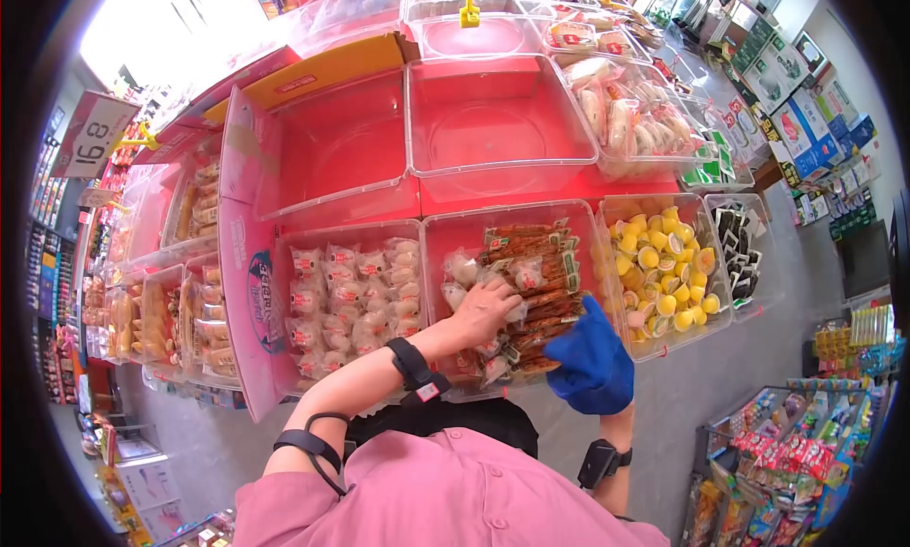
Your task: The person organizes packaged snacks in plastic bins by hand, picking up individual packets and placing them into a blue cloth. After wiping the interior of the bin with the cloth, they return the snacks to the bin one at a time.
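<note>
A clear plastic bin (588,227) in front of me holds long brown snack sticks (536,248) in clear wrappers, with several round white wrapped snacks (462,268) at its left side. My left hand (482,312) reaches into this bin, its fingers curled over a white wrapped snack (517,312) lying against the brown sticks. A blue cloth (592,357) is in my right hand and covers most of that hand's fingers. The cloth is over the bin's right front part, its upper tip close to the ends of the brown sticks.
To the left stands a bin of white wrapped snacks (355,300), beside a pink cardboard divider (248,263). On the right are a bin of yellow cups (664,263) and one of black packets (737,248). Behind are red-lined bins (493,120). A snack rack (787,443) stands lower right.
</note>
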The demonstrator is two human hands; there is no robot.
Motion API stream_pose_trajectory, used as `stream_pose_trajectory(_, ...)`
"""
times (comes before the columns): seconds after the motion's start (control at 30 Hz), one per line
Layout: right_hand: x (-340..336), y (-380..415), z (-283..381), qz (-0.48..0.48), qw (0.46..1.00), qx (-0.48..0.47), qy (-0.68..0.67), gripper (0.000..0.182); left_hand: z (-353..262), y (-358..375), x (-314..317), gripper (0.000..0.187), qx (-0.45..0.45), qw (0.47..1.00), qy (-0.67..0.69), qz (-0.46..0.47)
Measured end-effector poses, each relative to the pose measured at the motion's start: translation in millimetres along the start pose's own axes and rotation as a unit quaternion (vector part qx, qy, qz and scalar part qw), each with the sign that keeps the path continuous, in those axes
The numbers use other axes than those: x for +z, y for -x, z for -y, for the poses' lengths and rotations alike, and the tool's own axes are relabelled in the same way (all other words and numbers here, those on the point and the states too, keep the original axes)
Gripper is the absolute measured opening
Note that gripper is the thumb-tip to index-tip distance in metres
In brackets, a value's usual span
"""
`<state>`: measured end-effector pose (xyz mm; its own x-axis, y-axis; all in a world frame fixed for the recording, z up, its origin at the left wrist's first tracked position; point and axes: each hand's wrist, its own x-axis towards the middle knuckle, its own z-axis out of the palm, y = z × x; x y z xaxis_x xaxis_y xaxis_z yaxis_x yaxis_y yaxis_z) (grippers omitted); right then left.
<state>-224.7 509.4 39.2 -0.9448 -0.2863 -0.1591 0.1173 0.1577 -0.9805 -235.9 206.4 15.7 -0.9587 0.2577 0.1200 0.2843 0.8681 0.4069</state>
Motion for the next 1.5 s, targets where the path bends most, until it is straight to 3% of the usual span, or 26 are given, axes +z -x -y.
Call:
stream_pose_trajectory(0.07, 9.9, -14.1, 0.9, 0.032, 0.999, -0.022, 0.011, 0.041, -1.8, -0.8, -16.1, 0.052, -0.015, 1.000, 0.001, 0.025)
stream_pose_trajectory(0.1, 16.9, -21.2, 1.6, 0.057, 0.997, -0.039, 0.030, 0.040, -6.3, 1.5, -23.3, 0.049, -0.105, 0.969, 0.225, 0.004)
stream_pose_trajectory(0.13, 27.1, -29.5, 3.4, 0.086, 0.992, -0.069, 0.062, 0.040, -7.9, 3.7, -26.8, 0.046, -0.190, 0.881, 0.434, -0.016)
stream_pose_trajectory(0.23, 68.5, -53.7, 19.8, 0.172, 0.933, -0.237, 0.211, 0.038, -29.0, 5.0, -37.1, 0.043, -0.227, 0.793, 0.565, -0.016)
stream_pose_trajectory(0.27, 82.4, -57.3, 36.5, 0.224, 0.951, -0.143, 0.157, 0.036, -43.0, 6.5, -36.5, 0.043, -0.246, 0.749, 0.615, -0.019)
stream_pose_trajectory(0.3, 98.1, -56.1, 52.6, 0.275, 0.955, -0.044, 0.103, 0.034, -51.5, 10.1, -7.5, 0.044, -0.237, 0.805, 0.538, -0.079)
stream_pose_trajectory(0.33, 111.2, -54.1, 55.3, 0.288, 0.951, -0.046, 0.104, 0.034, -61.8, 13.8, -9.4, 0.044, -0.256, 0.776, 0.569, -0.088)
stream_pose_trajectory(0.4, 133.1, -63.4, 62.2, 0.038, 0.927, -0.350, 0.132, 0.029, -69.9, 18.4, -22.1, 0.041, -0.273, 0.808, 0.518, -0.060)
stream_pose_trajectory(0.47, 135.2, -74.4, 55.2, 0.060, 0.899, -0.398, 0.173, 0.027, -73.7, 35.1, -4.1, 0.038, -0.230, 0.887, 0.388, -0.098)
stream_pose_trajectory(0.53, 140.8, -74.0, 41.5, 0.097, 0.907, -0.374, 0.171, 0.022, -68.2, 50.4, 23.9, 0.036, -0.195, 0.905, 0.345, -0.157)
stream_pose_trajectory(0.57, 149.8, -66.7, 42.9, 0.129, 0.969, -0.211, 0.024, 0.019, -72.9, 48.8, 3.0, 0.035, -0.227, 0.884, 0.384, -0.142)
stream_pose_trajectory(0.67, 157.0, -67.9, 35.6, 0.166, 0.963, -0.210, 0.016, 0.012, -87.8, 59.1, -19.0, 0.032, -0.278, 0.822, 0.476, -0.145)
stream_pose_trajectory(0.73, 157.3, -73.0, 38.6, 0.188, 0.931, -0.299, 0.095, 0.012, -91.0, 69.9, -11.7, 0.032, -0.231, 0.857, 0.420, -0.189)
stream_pose_trajectory(0.77, 155.6, -73.2, 32.0, 0.220, 0.965, -0.138, 0.036, 0.010, -94.3, 74.2, -24.7, 0.031, -0.283, 0.815, 0.496, -0.102)
stream_pose_trajectory(0.8, 158.0, -76.1, 24.4, 0.228, 0.961, -0.008, -0.158, 0.008, -99.8, 77.5, -30.7, 0.030, -0.256, 0.802, 0.526, -0.121)
stream_pose_trajectory(0.87, 158.2, -79.8, 21.1, 0.291, 0.940, -0.035, -0.174, 0.008, -103.7, 88.5, -41.3, 0.030, -0.246, 0.783, 0.558, -0.124)
stream_pose_trajectory(0.93, 159.1, -56.9, 72.3, 0.368, 0.864, 0.157, -0.305, 0.014, -109.2, 107.3, -58.3, 0.031, -0.207, 0.787, 0.553, -0.178)
stream_pose_trajectory(1.0, 158.7, -30.9, 90.5, 0.458, 0.863, -0.048, -0.209, 0.019, -123.8, 130.4, -78.4, 0.033, -0.355, 0.765, 0.505, -0.182)
stream_pose_trajectory(1.03, 142.7, -59.4, 15.1, 0.519, 0.782, -0.267, 0.220, 0.033, -121.5, 141.0, -71.1, 0.032, -0.386, 0.765, 0.479, -0.191)
stream_pose_trajectory(1.07, 144.5, -39.9, 21.9, 0.527, 0.775, -0.269, 0.222, 0.033, -119.0, 149.5, -55.9, 0.032, -0.390, 0.760, 0.480, -0.201)
stream_pose_trajectory(1.13, 158.0, 14.9, 58.9, 0.483, 0.866, 0.073, -0.107, 0.030, -121.4, 167.6, -24.9, 0.022, -0.276, 0.846, 0.212, -0.404)
stream_pose_trajectory(1.2, 181.8, 43.1, 74.3, 0.533, 0.845, -0.023, -0.029, 0.027, -138.1, 191.5, -44.4, 0.023, -0.340, 0.773, 0.298, -0.445)
stream_pose_trajectory(1.27, 195.1, 71.1, 79.4, 0.440, 0.867, -0.227, 0.060, 0.022, -151.5, 219.9, -56.9, 0.026, -0.394, 0.732, 0.454, -0.320)
stream_pose_trajectory(1.3, 197.9, 80.6, 78.5, 0.426, 0.843, -0.305, 0.126, 0.020, -147.7, 230.0, -38.0, 0.029, -0.358, 0.707, 0.499, -0.349)
stream_pose_trajectory(1.4, 211.2, 116.6, 91.3, 0.399, 0.878, -0.251, 0.079, 0.019, -170.1, 249.7, -37.3, 0.027, -0.311, 0.717, 0.478, -0.400)
stream_pose_trajectory(1.5, 210.9, 126.5, 81.3, 0.424, 0.894, -0.139, 0.040, 0.014, -184.9, 272.8, -45.4, 0.030, -0.318, 0.680, 0.558, -0.353)
